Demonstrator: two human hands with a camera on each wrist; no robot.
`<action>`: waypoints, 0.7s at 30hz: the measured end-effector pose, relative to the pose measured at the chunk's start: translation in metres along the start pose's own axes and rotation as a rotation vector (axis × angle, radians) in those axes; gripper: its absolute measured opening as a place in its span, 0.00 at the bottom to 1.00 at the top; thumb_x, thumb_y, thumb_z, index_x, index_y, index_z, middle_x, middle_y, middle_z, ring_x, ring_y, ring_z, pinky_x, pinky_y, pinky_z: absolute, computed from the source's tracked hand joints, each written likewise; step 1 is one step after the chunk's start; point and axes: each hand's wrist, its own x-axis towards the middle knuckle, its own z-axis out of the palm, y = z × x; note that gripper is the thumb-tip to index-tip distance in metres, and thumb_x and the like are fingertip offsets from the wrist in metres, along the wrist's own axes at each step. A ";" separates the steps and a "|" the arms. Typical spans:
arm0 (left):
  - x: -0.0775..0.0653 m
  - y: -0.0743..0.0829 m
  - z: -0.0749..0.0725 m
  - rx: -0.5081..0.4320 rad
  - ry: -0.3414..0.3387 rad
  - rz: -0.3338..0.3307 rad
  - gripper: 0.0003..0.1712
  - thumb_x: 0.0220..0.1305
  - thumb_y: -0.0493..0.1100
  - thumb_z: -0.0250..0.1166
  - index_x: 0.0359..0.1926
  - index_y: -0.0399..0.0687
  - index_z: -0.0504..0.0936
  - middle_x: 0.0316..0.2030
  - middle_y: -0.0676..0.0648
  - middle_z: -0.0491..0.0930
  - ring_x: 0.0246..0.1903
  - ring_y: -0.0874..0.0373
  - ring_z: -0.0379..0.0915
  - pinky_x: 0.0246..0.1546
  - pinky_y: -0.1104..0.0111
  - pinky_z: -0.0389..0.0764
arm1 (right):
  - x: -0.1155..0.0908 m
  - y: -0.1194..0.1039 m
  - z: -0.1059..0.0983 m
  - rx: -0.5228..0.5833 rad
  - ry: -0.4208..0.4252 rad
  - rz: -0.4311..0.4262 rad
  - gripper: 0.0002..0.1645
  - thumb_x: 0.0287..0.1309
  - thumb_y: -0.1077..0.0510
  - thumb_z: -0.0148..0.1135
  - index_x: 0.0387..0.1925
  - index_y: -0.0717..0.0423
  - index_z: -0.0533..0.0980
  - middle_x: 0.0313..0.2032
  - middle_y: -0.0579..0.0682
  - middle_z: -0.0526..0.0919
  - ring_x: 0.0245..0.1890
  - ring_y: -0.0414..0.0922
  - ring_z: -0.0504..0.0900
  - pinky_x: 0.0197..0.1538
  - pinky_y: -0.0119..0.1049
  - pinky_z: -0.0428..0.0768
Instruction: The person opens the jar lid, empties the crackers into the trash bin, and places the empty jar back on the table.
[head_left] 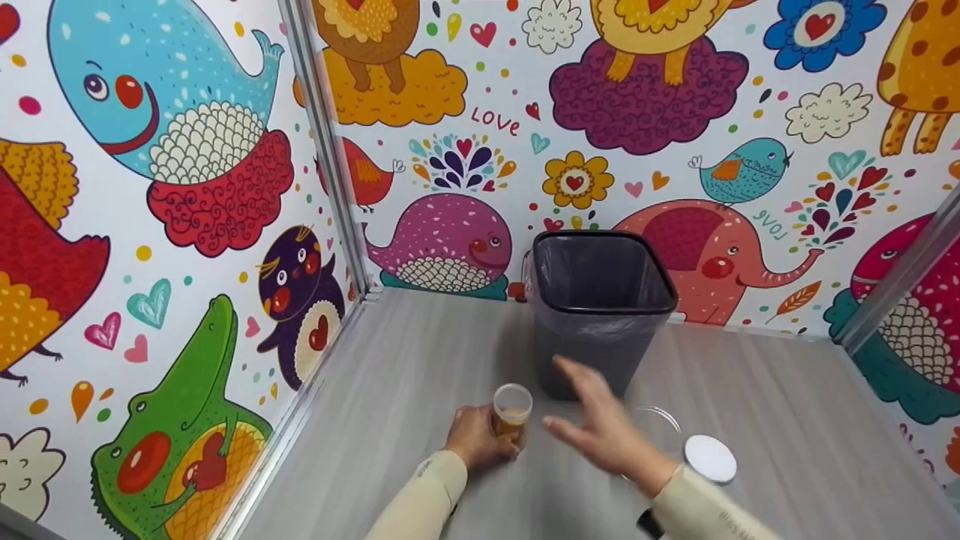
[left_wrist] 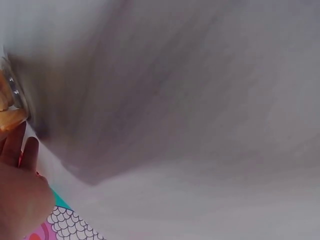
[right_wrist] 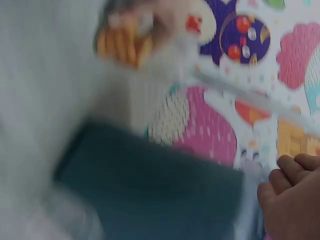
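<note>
My left hand (head_left: 480,437) grips a clear, open-topped plastic jar (head_left: 514,405) standing on the table. Golden-brown snack pieces (head_left: 510,429) fill its lower part; in the right wrist view these pieces (right_wrist: 124,44) look long and thin, though blurred. At the left wrist view's edge, the left hand (left_wrist: 22,187) touches the jar's side, and most of the jar is cut off. My right hand (head_left: 600,427) is in the air to the right of the jar, fingers extended and holding nothing. Just beyond it stands a dark grey bin (head_left: 592,349).
A clear plastic liner (head_left: 600,322) hangs over the bin's rim. To the right lies a round white lid (head_left: 710,458), beside the curved edge of a transparent item (head_left: 664,414) partly hidden by the right arm. Printed cartoon walls (head_left: 450,172) enclose the wood-grain table (head_left: 420,360) behind and at the sides.
</note>
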 end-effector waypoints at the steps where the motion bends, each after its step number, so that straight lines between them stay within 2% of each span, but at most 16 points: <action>1: 0.000 0.000 0.000 0.002 0.003 0.006 0.30 0.31 0.53 0.85 0.40 0.50 0.86 0.32 0.58 0.85 0.34 0.61 0.79 0.46 0.59 0.77 | -0.005 0.000 0.013 0.010 -0.006 0.028 0.50 0.55 0.47 0.73 0.72 0.60 0.62 0.68 0.55 0.67 0.68 0.52 0.64 0.66 0.52 0.64; 6: 0.001 0.001 -0.001 0.012 0.026 0.028 0.30 0.32 0.52 0.85 0.39 0.48 0.86 0.31 0.58 0.86 0.33 0.61 0.78 0.53 0.54 0.72 | -0.016 0.015 0.062 0.036 0.023 0.166 0.50 0.57 0.44 0.72 0.70 0.65 0.62 0.66 0.62 0.67 0.67 0.60 0.64 0.64 0.59 0.65; 10: 0.001 0.004 0.001 0.013 0.046 0.047 0.30 0.30 0.51 0.85 0.39 0.46 0.86 0.31 0.56 0.86 0.33 0.59 0.79 0.52 0.54 0.72 | -0.020 0.033 0.079 0.027 0.026 0.303 0.51 0.56 0.42 0.71 0.70 0.68 0.61 0.65 0.67 0.66 0.66 0.64 0.63 0.63 0.61 0.64; 13: 0.000 0.004 0.002 0.026 0.058 0.065 0.30 0.31 0.52 0.85 0.39 0.45 0.87 0.31 0.55 0.86 0.33 0.59 0.79 0.52 0.54 0.72 | -0.022 0.043 0.084 0.042 -0.011 0.374 0.53 0.54 0.40 0.72 0.69 0.69 0.61 0.65 0.69 0.66 0.66 0.66 0.63 0.64 0.62 0.63; 16: 0.000 0.003 0.002 0.042 0.077 0.080 0.30 0.31 0.54 0.84 0.38 0.47 0.87 0.31 0.57 0.86 0.33 0.60 0.79 0.49 0.56 0.74 | -0.021 0.049 0.088 0.068 -0.069 0.391 0.55 0.53 0.39 0.73 0.69 0.70 0.61 0.65 0.70 0.65 0.66 0.67 0.62 0.64 0.63 0.62; 21: 0.001 -0.002 0.002 0.078 0.097 0.120 0.27 0.32 0.56 0.82 0.36 0.50 0.86 0.28 0.59 0.84 0.30 0.62 0.77 0.47 0.58 0.74 | -0.015 0.054 0.099 0.111 -0.107 0.310 0.53 0.53 0.41 0.74 0.67 0.71 0.63 0.64 0.71 0.67 0.65 0.69 0.63 0.64 0.64 0.61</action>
